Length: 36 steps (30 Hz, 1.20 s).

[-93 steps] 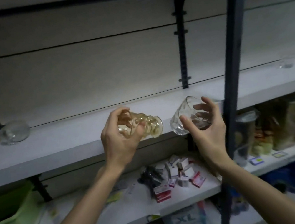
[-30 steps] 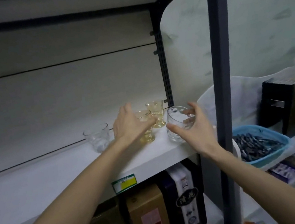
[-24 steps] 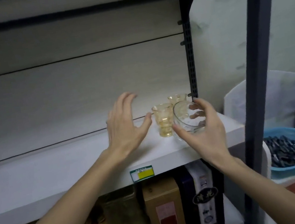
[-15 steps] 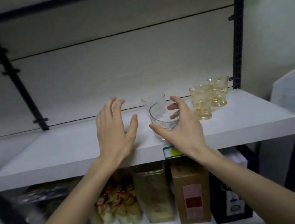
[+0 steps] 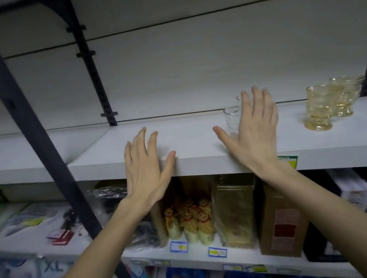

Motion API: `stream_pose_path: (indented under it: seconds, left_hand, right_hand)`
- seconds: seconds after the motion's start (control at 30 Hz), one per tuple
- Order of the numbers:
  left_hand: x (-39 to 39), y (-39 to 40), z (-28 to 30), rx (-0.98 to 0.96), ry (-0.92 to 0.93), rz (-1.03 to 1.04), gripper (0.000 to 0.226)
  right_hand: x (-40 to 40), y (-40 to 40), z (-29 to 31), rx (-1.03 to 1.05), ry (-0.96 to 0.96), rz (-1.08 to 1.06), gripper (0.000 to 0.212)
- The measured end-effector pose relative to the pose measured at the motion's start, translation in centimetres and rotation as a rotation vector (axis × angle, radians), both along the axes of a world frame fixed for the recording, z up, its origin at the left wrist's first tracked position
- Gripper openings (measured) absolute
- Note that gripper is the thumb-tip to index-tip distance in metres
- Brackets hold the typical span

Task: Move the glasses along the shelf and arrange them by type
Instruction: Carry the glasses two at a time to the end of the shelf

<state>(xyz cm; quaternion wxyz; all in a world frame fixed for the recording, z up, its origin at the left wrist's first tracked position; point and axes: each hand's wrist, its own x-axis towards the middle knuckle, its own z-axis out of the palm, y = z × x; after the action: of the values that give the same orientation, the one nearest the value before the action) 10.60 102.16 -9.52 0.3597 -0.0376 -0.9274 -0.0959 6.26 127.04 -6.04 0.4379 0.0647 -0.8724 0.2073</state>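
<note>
- Glasses stood in two groups on the white shelf (image 5: 195,158): two clear glasses (image 5: 232,119), one behind the other, just behind the right hand, and two amber footed glasses (image 5: 318,107) well apart from them at the right end, near the dark upright.
- Right hand (image 5: 255,134) was spread, fingers straight and apart, holding nothing. It hid most of the rear clear glass; whether the palm touched the front one could not be determined.
- Left hand (image 5: 146,167) was likewise flat and empty over the shelf's front edge, fingers straight and slightly apart.
- Judged step: release of a clear glass beside its match, with both hands free for the next pickup.
- Recommendation: draw the right hand straight back and clear of the rims, since a sideways sweep could tip the front clear glass.
- Recommendation: leave the gap between clear and amber groups, so that the types read apart.
- Risk noted: the amber pair stood close together, possibly touching, so any further glass added there should be set down, not slid in.
- Lower shelves held boxes (image 5: 281,219) and packaged goods, not part of the task.
</note>
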Motion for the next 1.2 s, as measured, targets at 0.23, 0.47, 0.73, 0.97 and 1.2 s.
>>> stream_pose_path:
  seconds: [0.23, 0.47, 0.73, 0.97, 1.2]
  left_hand:
    - [6.4, -10.9, -3.2, -0.101, 0.092, -0.041, 0.059]
    - [13.7, -28.6, -4.9, -0.062, 0.094, 0.194, 0.052]
    - [19.3, -46.6, -7.6, -0.001, -0.131, 0.547, 0.067]
    - [17.0, -59.0, -5.0, -0.007, -0.076, 0.649, 0.07]
    - [10.3, -73.2, -0.4, 0.053, -0.081, 0.68, 0.068]
  right_hand:
    - [8.0, -15.1, -6.7, 0.124, 0.035, 0.43, 0.063]
    - [11.8, -33.6, -9.8, 0.237, -0.1, 0.584, 0.067]
    - [12.8, -51.6, -11.2, 0.406, -0.18, 0.737, 0.073]
    - [9.7, -66.5, -7.2, 0.422, -0.05, 0.814, 0.072]
    - [3.2, -81.9, -1.4, 0.38, -0.13, 0.852, 0.078]
